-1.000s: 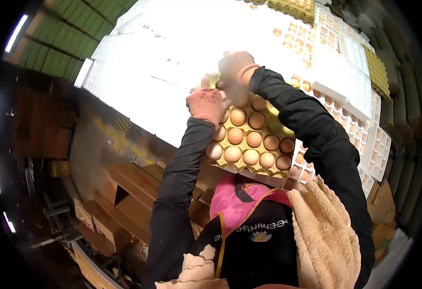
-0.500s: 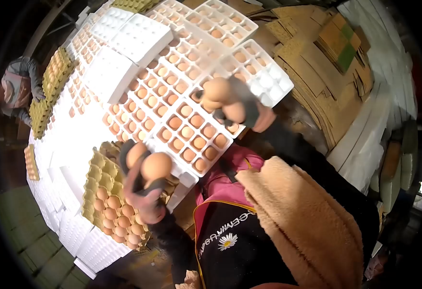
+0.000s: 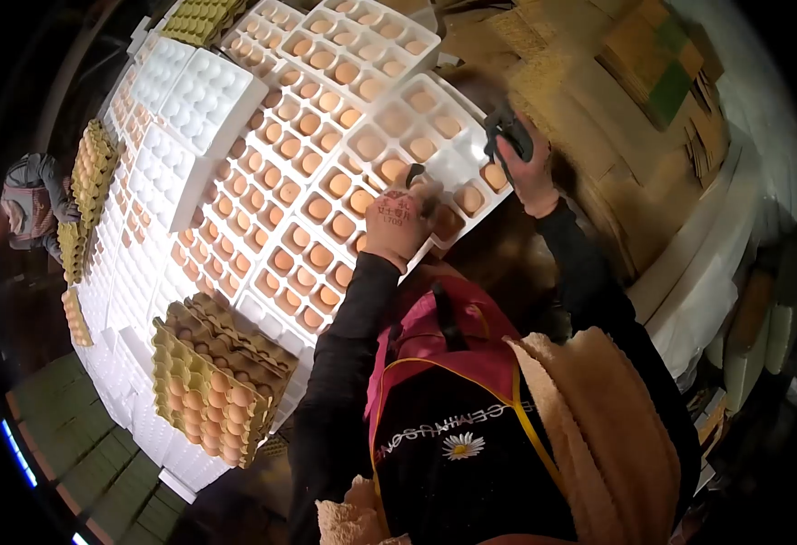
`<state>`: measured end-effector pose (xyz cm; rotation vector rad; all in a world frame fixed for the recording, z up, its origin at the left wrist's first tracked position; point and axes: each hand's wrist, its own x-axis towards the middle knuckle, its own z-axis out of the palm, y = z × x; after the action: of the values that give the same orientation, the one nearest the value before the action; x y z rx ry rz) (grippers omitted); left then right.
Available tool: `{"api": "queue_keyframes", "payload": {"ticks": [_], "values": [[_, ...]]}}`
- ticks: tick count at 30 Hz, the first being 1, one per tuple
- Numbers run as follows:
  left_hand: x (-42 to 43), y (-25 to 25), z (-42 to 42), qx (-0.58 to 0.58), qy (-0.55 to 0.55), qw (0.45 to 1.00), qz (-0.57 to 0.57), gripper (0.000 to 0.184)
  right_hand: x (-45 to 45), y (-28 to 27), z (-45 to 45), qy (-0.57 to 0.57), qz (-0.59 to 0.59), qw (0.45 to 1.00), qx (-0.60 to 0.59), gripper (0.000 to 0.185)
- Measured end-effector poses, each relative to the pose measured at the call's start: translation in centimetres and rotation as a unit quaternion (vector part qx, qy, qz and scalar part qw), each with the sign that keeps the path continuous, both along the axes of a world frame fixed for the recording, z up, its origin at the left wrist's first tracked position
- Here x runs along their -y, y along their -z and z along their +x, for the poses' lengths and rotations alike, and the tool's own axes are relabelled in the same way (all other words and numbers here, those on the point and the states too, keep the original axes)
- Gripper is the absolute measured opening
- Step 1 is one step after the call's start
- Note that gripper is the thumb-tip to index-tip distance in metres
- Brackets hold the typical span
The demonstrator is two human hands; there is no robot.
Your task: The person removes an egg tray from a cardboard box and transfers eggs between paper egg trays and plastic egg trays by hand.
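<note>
My left hand [image 3: 400, 222], in a glove with red print on its back, reaches over the near right foam egg tray [image 3: 471, 168]. Its fingers are partly hidden and blurred, so whether an egg is in them does not show. At that tray's right edge is my right hand [image 3: 524, 159], its dark-tipped fingers and thumb apart, with no egg visible in it. Brown eggs sit in many of the tray's cells, one egg [image 3: 468, 199] between my hands. To the left lies another foam tray [image 3: 276, 286] filled with brown eggs.
Pulp egg trays [image 3: 221, 381] with brown eggs stand at the lower left. White lids [image 3: 208, 100] cover part of the trays further back. Flattened cardboard [image 3: 589, 136] is piled to the right. Another person [image 3: 30, 200] works at the far left by more pulp trays.
My left hand has moved from beside the pulp trays to the right-hand foam tray. My right hand has let go of its eggs and drawn right. The view has shifted.
</note>
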<state>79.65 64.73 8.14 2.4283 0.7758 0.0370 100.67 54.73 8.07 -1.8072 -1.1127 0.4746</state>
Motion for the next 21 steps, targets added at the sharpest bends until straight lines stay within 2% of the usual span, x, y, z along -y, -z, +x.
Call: {"api": "queue_keyframes", "payload": {"ticks": [1,2,3,4,5,7,9,11,16,17,18,21], "values": [[0.0,-0.1,1.4,0.150,-0.064,0.984,-0.076,0.039,-1.3,1.7,-0.1,0.037,0.044,0.998,-0.025,0.055],[0.4,-0.2,3.5,0.297,-0.128,0.935,-0.146,0.036,-2.1,2.0,-0.5,0.036,0.054,0.998,-0.021,0.053],[0.7,0.7,5.8,0.359,-0.145,0.918,-0.087,0.037,-2.9,2.3,-0.9,0.035,0.064,0.997,-0.018,0.052],[0.3,2.3,7.4,0.355,-0.102,0.924,0.101,0.046,-3.3,4.4,-0.5,0.019,0.136,0.990,0.013,0.052],[0.2,2.8,8.0,0.274,-0.055,0.956,0.094,0.058,-3.7,4.8,0.0,0.048,0.156,0.985,-0.052,0.052],[0.6,3.6,7.8,0.251,-0.046,0.958,0.130,0.067,-5.2,3.6,1.4,0.071,0.144,0.984,-0.077,0.053],[0.9,2.4,6.2,0.298,-0.059,0.945,0.124,0.067,-8.2,2.3,3.7,0.078,0.136,0.986,-0.050,0.050],[0.9,0.3,3.2,0.323,-0.086,0.936,0.107,0.064,-13.3,2.7,6.6,0.066,0.108,0.991,0.031,0.048],[1.6,-1.8,-6.5,0.298,-0.193,0.932,0.068,0.052,-24.4,9.1,10.7,0.006,-0.058,0.962,0.266,0.046],[2.1,-2.0,-8.4,0.299,-0.225,0.926,0.054,0.049,-24.5,7.0,8.7,0.011,-0.146,0.969,0.200,0.044],[2.6,-2.3,-10.2,0.297,-0.251,0.920,0.041,0.047,-24.9,8.3,8.0,-0.015,-0.068,0.973,0.220,0.037],[4.0,-4.2,-15.1,0.301,-0.299,0.905,0.041,0.043,-25.2,6.9,5.3,-0.063,-0.118,0.956,0.261,0.036]]}}
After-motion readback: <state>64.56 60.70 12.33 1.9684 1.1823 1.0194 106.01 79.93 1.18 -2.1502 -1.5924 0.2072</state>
